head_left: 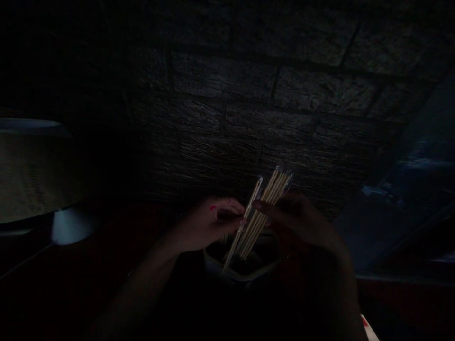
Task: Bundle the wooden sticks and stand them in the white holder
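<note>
- While the light is very dim, the landmark can be made out: a dark, open-topped container with a paler, angular rim (249, 277), low in the middle of the view.
- Above its left side, the left hand (209, 222) pinches a thin, straight, tan stick with a shiny tip (232, 250) between thumb and fingers; the stick leans, its lower end at the container's near rim.
- Above its right side, the right hand (302, 218) grasps a tight bundle of thin tan sticks with shiny, clear-looking tips (254, 232), its lower ends slanting down over the container's mouth. Whether those ends touch anything inside, I cannot tell.
- Inside the container's left part, pale slender shapes (223, 239) look like more sticks, too dim to be sure.
- The handling appears partway along: one stick stands apart from the bundle, while the others are together and undivided. Neither the stick nor the bundle has been let go yet.
- Beyond the container rises a dark wall of rough blocks (249, 76); well to its left is a tan, round-sided object with blurred lettering (35, 175).
</note>
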The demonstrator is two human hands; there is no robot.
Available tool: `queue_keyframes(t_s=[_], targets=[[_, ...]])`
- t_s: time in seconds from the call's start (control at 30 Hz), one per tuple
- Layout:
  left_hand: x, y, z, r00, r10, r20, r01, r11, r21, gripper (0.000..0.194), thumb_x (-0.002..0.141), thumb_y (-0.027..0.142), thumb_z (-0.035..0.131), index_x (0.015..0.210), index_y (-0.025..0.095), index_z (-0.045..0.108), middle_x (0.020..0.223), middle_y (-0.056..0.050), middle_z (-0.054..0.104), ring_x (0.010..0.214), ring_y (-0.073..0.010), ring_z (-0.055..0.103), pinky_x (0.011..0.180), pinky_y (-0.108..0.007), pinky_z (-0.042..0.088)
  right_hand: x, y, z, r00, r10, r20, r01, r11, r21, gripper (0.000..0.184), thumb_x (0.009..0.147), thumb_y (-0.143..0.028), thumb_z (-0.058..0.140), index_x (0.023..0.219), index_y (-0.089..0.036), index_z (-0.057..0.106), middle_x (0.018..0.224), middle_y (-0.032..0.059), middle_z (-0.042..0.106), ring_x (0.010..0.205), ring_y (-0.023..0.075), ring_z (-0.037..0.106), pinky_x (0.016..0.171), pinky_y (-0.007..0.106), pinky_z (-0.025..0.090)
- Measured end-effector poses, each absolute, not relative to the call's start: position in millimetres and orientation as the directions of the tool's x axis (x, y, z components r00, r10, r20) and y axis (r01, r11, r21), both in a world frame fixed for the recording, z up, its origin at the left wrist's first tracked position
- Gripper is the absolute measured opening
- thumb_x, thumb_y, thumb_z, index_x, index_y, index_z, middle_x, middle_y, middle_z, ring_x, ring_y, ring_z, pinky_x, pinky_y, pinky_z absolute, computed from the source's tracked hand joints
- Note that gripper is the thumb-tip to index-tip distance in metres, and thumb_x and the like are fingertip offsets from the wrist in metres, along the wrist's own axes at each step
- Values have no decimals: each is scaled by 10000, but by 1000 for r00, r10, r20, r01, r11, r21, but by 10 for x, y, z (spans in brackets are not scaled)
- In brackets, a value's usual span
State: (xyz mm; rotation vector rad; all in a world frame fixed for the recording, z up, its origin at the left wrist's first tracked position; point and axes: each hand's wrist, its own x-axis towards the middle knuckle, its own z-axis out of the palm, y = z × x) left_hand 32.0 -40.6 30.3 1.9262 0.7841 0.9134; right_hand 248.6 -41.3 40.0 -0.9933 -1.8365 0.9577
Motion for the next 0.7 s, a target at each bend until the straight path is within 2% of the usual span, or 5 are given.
queue_keyframes(t_s=[0.3, 0.53, 0.7], targets=[[285, -400, 282, 492, 810, 320, 108, -422, 900, 143, 846, 260, 631, 929, 144, 642, 855, -17, 685, 783, -147, 671, 714, -262, 553, 2527, -561, 510, -313, 896, 315, 360, 419, -833, 182, 799, -400, 696, 892, -258, 762, 832, 16, 760, 760, 195, 710, 641, 282, 579], [303, -424, 299, 439, 825, 356, 18, -404, 915, 131, 830, 240, 652, 914, 147, 611, 861, -7, 663, 800, -130, 655, 721, -241, 555, 2600, -662, 622, -257, 899, 355, 437, 435, -787, 156, 772, -377, 727, 862, -254, 762, 916, 6, 769, 837, 204, 722, 732, 297, 597], [402, -403, 229, 520, 779, 351, 120, -473, 873, 101, 853, 234, 609, 888, 141, 593, 858, -23, 657, 818, -137, 642, 730, -244, 521, 2570, -673, 612, -349, 892, 286, 445, 426, -787, 194, 796, -402, 698, 917, -263, 758, 990, 6, 758, 963, 213, 703, 836, 308, 570]])
